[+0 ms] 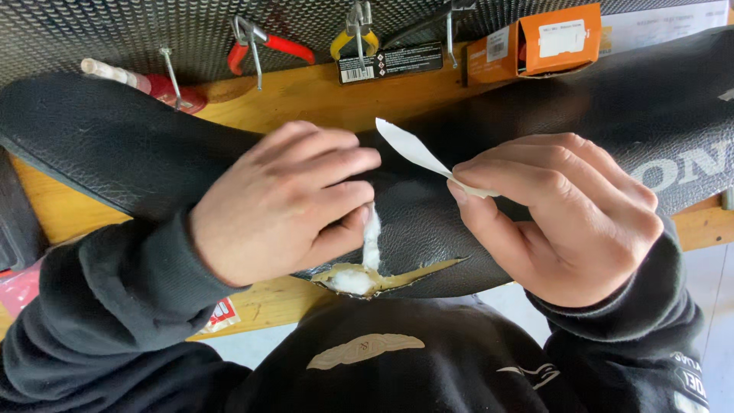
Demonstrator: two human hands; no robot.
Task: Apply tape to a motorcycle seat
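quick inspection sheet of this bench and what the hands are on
surface: wooden bench, mostly covered by the seat
job's things: black seat with a torn edge showing pale foam; white wad at the tear; white paper strip
clutter: orange box, red-handled tool, yellow-handled pliers, red packet
grippers: left hand presses the wad; right hand pinches the strip
cables: nothing seen
surroundings: dark mesh wall with hooks
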